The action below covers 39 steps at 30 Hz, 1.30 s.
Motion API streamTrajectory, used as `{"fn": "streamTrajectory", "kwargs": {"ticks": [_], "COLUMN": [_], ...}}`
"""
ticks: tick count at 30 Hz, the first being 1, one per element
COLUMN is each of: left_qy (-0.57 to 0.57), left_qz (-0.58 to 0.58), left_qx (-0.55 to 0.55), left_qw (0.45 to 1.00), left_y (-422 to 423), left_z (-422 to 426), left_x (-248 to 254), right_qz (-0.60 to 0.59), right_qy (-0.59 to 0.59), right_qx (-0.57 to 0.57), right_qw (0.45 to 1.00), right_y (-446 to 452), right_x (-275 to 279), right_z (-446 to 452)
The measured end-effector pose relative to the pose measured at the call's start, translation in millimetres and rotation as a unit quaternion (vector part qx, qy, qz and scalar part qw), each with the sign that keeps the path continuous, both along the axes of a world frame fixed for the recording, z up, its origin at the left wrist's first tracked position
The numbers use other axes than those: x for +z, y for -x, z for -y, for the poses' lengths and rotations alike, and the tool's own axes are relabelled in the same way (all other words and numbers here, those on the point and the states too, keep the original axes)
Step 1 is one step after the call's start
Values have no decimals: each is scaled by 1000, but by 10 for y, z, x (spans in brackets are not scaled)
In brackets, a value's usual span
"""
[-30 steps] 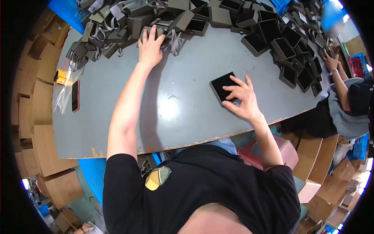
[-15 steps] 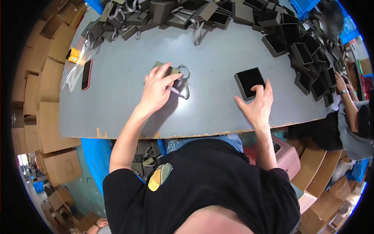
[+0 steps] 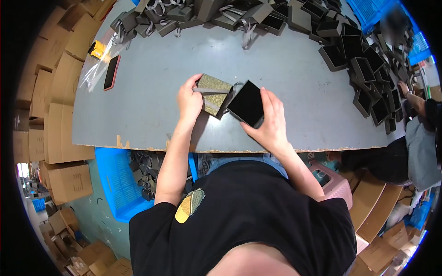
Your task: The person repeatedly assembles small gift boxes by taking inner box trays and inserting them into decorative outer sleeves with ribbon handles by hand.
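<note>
My left hand: fingers gripping ribboned box; my right hand: thumb and fingers clasping tray; both toward tabletop's front edge, still separate; heaped trays, right edge, remaining.

Left arm and right arm both reach forward, angled inward. Left hand has a loose curled grip, right hand is gripping too, thumb spread pretty wide from the fingers.
</note>
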<state>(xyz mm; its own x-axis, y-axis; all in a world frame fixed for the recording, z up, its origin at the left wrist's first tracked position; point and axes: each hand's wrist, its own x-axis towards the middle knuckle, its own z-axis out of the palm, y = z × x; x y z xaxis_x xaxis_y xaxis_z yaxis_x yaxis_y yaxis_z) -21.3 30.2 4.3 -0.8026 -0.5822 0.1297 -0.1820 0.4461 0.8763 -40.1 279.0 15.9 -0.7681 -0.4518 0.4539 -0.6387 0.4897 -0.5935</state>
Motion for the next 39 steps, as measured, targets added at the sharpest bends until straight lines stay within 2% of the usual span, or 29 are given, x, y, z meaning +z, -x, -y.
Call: {"fn": "streamTrajectory", "kwargs": {"ticks": [3,6,9,12,15,19,22,26,29,31,33,36,39], "left_qy": [-12,-30,-31,55,142,105,153,143,144,153,205,238,249], "left_qz": [15,-33,6,-42,1,73,23,34,51,75,38,58,106], "left_qx": [31,5,9,14,57,51,42,28,6,8,-9,-49,-77], "left_qw": [999,999,999,998,988,991,987,989,988,985,978,968,960], "left_y": [46,48,33,54,-34,-98,-75,-93,-104,-156,-211,-371,-521], "left_z": [76,124,107,122,-60,-89,-62,-87,-82,-160,-222,-186,-64], "left_x": [-84,-128,-94,-276,-173,-31,-85,-12,2,59,-6,96,332], "right_qz": [15,28,19,33,32,33,33,24,58,57,76,89,112], "right_qy": [-42,-38,-67,-93,-82,-67,-68,-75,-53,36,129,185,185], "right_qx": [2,11,42,62,95,137,141,147,166,148,117,114,129], "right_qw": [999,999,997,993,992,988,987,986,983,987,982,972,968], "right_y": [-68,-100,58,144,157,218,174,128,132,120,122,12,-163], "right_x": [-49,-78,-79,29,14,31,72,93,45,-73,-178,-262,-272], "right_z": [189,248,193,207,250,183,159,146,164,216,332,483,659]}}
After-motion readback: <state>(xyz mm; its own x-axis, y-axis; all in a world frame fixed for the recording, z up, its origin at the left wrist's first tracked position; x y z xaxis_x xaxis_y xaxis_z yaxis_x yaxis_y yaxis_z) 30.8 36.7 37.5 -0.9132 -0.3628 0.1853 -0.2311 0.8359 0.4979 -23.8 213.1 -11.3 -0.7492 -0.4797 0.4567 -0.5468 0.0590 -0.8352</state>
